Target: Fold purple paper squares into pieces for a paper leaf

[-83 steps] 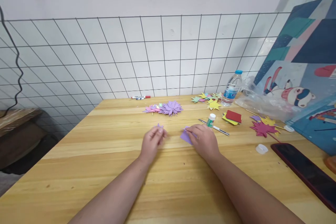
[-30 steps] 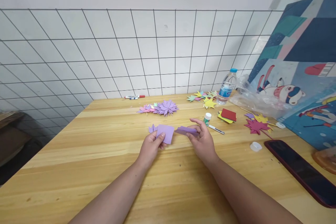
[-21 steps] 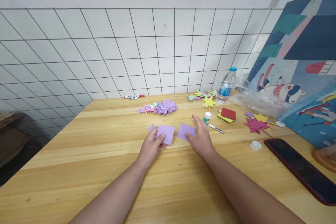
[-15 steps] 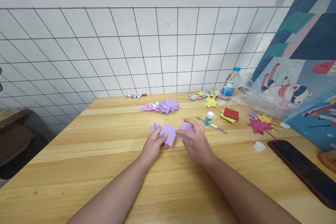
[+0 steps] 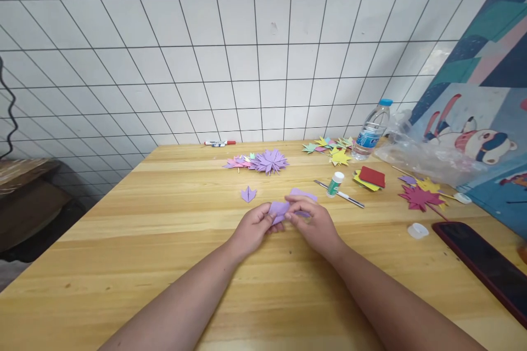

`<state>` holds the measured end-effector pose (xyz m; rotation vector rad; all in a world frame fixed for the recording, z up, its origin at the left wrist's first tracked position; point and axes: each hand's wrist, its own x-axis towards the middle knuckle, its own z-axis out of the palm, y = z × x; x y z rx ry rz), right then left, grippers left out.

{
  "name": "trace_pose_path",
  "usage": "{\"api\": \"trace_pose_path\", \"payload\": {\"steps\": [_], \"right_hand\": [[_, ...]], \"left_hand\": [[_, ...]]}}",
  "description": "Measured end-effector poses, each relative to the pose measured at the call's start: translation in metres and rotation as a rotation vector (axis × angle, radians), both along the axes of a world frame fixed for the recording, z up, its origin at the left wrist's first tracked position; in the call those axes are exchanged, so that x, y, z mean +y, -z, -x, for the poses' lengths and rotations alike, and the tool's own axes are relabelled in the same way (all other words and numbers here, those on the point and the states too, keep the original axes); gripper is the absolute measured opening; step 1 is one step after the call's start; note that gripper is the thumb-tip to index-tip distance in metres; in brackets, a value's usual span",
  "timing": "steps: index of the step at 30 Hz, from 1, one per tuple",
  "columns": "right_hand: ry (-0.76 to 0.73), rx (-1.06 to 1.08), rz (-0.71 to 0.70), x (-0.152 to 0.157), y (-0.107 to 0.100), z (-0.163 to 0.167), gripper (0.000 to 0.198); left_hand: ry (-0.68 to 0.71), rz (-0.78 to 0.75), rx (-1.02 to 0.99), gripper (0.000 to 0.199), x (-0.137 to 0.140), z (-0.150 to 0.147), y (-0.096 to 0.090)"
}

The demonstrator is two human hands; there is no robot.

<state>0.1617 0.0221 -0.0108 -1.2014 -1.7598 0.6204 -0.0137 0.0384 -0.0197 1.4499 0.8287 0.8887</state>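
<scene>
Plainly, the tabletop (image 5: 135, 252) had its widest stretch of wood on the left, from its slanting left edge across to a folded purple piece (image 5: 248, 193) just beyond the left hand (image 5: 253, 228). That hand's fingers and thumb pinched a purple sheet (image 5: 279, 209) by its left part. Between the forearms (image 5: 185, 299) a strip of wood widened toward the near side. At the sheet's right side was the right hand (image 5: 315, 225), its fingers bent and narrowly spaced from the thumb; whether they gripped, I could not tell. A second purple sheet (image 5: 302, 193) showed partly behind them. Farther right, room was tighter: a glue stick (image 5: 335, 184) stood beside a slim pen (image 5: 349, 199), then came a red-topped stack (image 5: 371, 176), a white cap (image 5: 418, 230), a dark red paper leaf (image 5: 420, 197) and a phone (image 5: 486, 269).

As for the room, a black cable (image 5: 9, 115) hung at far left, and a white tiled wall (image 5: 239, 66) rose behind the pale, crosswise-grained wood. Toward the far edge lay markers (image 5: 220, 143), a many-pointed purple flower (image 5: 270, 161) and mixed paper leaves (image 5: 338, 156); a water bottle (image 5: 373, 131) stood next, near a clear plastic bag (image 5: 424, 156) and a printed panel (image 5: 473, 98).
</scene>
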Motion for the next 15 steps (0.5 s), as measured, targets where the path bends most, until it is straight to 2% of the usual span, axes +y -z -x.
{"api": "trace_pose_path", "payload": {"steps": [3,5,12,13,15], "right_hand": [[0.024,0.079,0.113,0.0024,0.0017,0.0014,0.014],[0.058,0.057,0.127,0.0023,0.0017,0.0021,0.015],[0.096,-0.114,0.003,-0.0027,-0.0008,0.0019,0.009],[0.079,-0.117,-0.009,-0.0032,-0.001,0.0018,0.013],[0.036,-0.12,-0.018,-0.0038,-0.0012,0.0019,0.033]], "left_hand": [[0.009,-0.043,0.079,0.036,-0.0024,0.0004,-0.001],[0.014,-0.041,0.085,0.035,-0.0039,-0.0001,-0.0013],[0.016,-0.084,0.152,0.027,-0.0041,-0.0022,0.0037],[0.024,-0.084,0.153,0.027,-0.0039,-0.0022,0.0045],[0.031,-0.097,0.162,0.026,-0.0034,-0.0022,0.0059]]}}
